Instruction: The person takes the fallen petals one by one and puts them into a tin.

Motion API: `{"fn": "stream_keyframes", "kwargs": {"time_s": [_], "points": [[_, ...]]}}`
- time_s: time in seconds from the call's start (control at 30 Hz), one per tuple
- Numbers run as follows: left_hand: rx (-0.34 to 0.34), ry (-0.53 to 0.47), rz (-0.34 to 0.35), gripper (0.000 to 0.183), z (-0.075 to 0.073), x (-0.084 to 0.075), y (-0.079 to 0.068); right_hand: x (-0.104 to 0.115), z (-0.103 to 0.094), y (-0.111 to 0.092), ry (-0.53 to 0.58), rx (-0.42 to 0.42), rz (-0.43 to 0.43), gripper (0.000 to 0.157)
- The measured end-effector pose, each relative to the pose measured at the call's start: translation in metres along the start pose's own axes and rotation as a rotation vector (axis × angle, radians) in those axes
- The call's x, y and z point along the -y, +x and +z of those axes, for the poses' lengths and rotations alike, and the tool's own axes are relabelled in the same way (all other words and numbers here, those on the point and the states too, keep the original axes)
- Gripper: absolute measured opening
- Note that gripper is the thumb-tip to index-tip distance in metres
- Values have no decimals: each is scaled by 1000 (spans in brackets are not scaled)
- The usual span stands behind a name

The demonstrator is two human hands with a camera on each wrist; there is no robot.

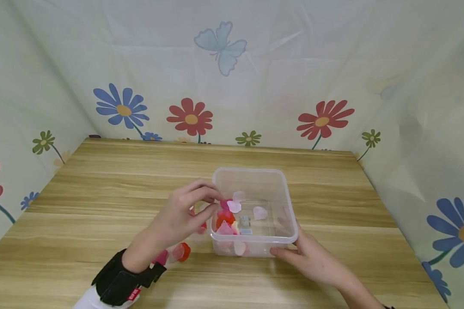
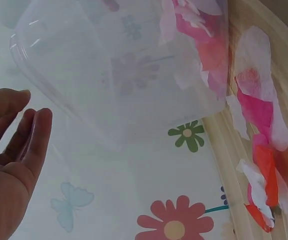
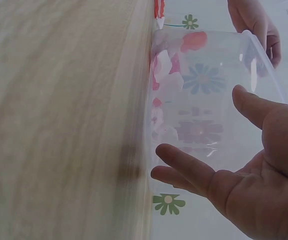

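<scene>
A clear plastic box (image 1: 255, 239) without a lid stands on the table, with pink, red and white petals (image 1: 225, 219) gathered mostly along its left side. My left hand (image 1: 189, 206) is at the box's left rim, fingers bent toward the thumb. In the left wrist view a gap shows between those fingertips, with nothing in it. At the box's front right corner is my right hand (image 1: 313, 259), its thumb along the front wall. The right wrist view shows the fingers (image 3: 189, 167) of that hand extended and spread beside the clear wall.
More loose petals (image 1: 182, 252) lie on the wooden table (image 1: 139, 171) left of the box, partly hidden under my left forearm. A pale cloth (image 1: 270, 86) printed with flowers and a butterfly surrounds the table at the back and sides.
</scene>
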State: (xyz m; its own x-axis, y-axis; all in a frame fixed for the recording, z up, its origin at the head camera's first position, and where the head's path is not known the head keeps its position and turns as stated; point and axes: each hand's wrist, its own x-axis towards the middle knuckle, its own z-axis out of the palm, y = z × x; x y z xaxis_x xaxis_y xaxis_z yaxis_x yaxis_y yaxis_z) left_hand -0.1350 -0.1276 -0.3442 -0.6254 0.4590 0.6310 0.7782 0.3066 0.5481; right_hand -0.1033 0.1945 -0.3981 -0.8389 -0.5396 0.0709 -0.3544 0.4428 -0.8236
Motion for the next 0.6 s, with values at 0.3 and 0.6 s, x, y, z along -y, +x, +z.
{"fn": "stream_keyframes", "kwargs": {"time_s": [0.3,0.6], "points": [[-46,127,-78,27,-21,11,-4,0,-1,1,-2,1,-3,77],[44,291,-245,25,-30,25,-9,0,0,1,-5,-1,-22,82]]}}
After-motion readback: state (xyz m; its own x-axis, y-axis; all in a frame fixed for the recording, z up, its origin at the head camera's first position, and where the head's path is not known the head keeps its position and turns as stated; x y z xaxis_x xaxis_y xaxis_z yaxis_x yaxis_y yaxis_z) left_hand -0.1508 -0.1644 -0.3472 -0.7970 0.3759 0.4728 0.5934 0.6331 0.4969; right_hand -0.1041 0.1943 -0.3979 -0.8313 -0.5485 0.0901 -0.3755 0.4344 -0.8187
